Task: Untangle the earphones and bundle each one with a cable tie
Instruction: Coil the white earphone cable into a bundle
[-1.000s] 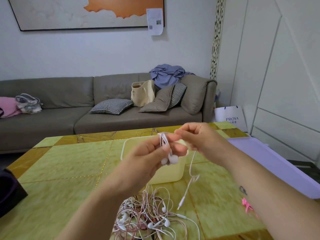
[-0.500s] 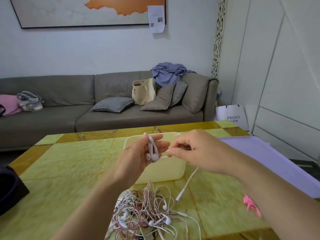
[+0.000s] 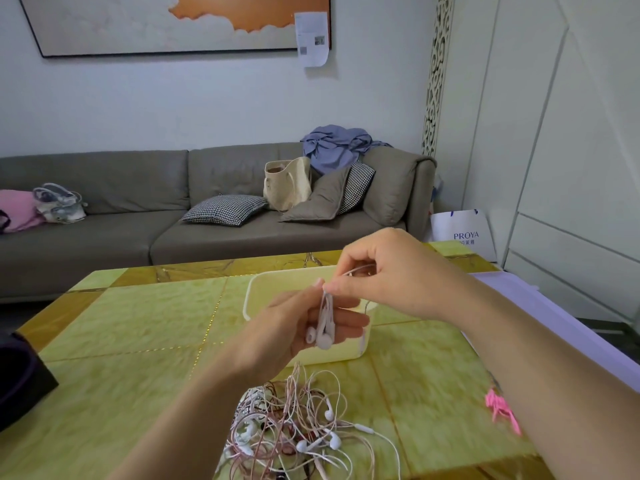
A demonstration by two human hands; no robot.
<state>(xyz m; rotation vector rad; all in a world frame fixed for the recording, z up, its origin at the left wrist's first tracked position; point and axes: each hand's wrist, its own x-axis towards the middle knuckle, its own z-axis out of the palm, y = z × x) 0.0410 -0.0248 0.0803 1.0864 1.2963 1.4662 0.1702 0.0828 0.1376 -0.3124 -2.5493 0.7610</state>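
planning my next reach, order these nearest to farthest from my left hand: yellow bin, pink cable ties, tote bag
1. Yellow bin, right behind the left hand.
2. Pink cable ties, on the table to the right.
3. Tote bag, far back on the sofa.

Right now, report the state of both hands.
Left hand: holds the white earphones, buds hanging down.
Right hand: pinches the same earphones at the top.

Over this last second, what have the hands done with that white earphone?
The right hand drew the cable out rightward, then came back over the left hand, pinching it atop the loops; the dangling tail is much shorter. The left hand kept gripping the white earphone. Tangled pile, box and pink ties stayed put.
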